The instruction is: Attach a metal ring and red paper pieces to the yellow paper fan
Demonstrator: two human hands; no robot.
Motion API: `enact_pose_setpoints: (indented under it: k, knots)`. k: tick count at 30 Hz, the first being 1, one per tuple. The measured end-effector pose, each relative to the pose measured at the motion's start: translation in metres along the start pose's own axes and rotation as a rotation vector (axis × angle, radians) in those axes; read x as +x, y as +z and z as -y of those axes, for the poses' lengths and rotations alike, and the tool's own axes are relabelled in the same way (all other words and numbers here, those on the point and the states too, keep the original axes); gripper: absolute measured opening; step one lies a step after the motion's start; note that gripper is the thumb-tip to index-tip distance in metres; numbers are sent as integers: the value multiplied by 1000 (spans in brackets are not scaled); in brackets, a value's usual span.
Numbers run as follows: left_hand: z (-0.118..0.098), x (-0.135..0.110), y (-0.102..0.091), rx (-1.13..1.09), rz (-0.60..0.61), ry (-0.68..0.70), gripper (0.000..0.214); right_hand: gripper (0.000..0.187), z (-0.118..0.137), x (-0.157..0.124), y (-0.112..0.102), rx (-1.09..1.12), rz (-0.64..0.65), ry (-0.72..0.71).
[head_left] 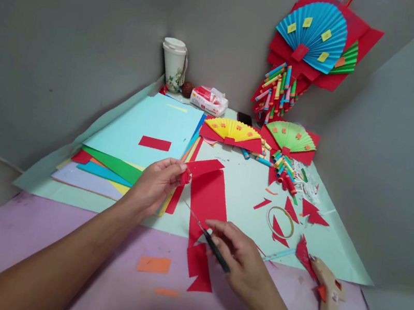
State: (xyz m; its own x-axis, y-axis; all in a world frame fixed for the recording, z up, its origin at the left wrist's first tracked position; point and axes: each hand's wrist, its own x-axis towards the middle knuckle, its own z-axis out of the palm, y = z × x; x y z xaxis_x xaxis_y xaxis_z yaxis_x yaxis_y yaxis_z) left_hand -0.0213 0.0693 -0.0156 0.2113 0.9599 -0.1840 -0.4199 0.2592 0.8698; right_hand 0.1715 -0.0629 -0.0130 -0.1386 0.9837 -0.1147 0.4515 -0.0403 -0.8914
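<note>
Left hand (157, 183) was pinched shut on a small red roll (186, 177), fingertips at about 3 o'clock of the palm, held just above the tabletop (57, 257). Right hand (241, 260) held thin dark scissors (204, 233), closed around the handle end; blades pointed toward 10 o'clock, tip near the red roll but apart from it. Could not tell if the blades were open.

Red strip (208, 197) lay flat between the hands, under the scissors, running 12 to 6 o'clock. Red offcuts (199, 269) lay at its 6 o'clock end, touching the right hand's fingers. Orange piece (153, 264) sat at 9 o'clock of the offcuts, well apart.

Paper stack (130, 143) lay at 10 o'clock of the left hand, light blue sheet on top with a small red rectangle (155, 143) on it. Tape ring (281, 222) lay at 1 o'clock of the right hand, red triangles around it. Glue gun (326, 297) lay at 3 o'clock of the right hand, near the edge.

Yellow fan (232, 129) and green fan (290, 136) lay at the far side, colored rolls (283, 169) beside them. Blue fan (314, 36) hung on the wall at 1 o'clock. Cup (174, 63) and tissue pack (208, 100) stood in the far corner at 12 o'clock.
</note>
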Motion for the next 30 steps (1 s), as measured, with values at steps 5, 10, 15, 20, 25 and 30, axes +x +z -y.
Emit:
enact_pose_setpoints:
  k: [5,10,15,20,25,30]
  knots:
    - [0,-4,4,16,7,-27,15,49,-2,1,4,593,103,163]
    - [2,-5,5,20,4,-23,15,42,-1,2,9,902,183,144]
    - [6,-5,5,38,25,-24,15,45,4,1,4,875,169,156]
    - [9,-7,8,83,30,-38,14,43,1,2,3,837,109,188]
    - [9,-10,9,121,40,-49,14,39,0,4,3,806,-28,259]
    - [9,-10,8,136,31,-47,15,41,2,8,3,848,-80,291]
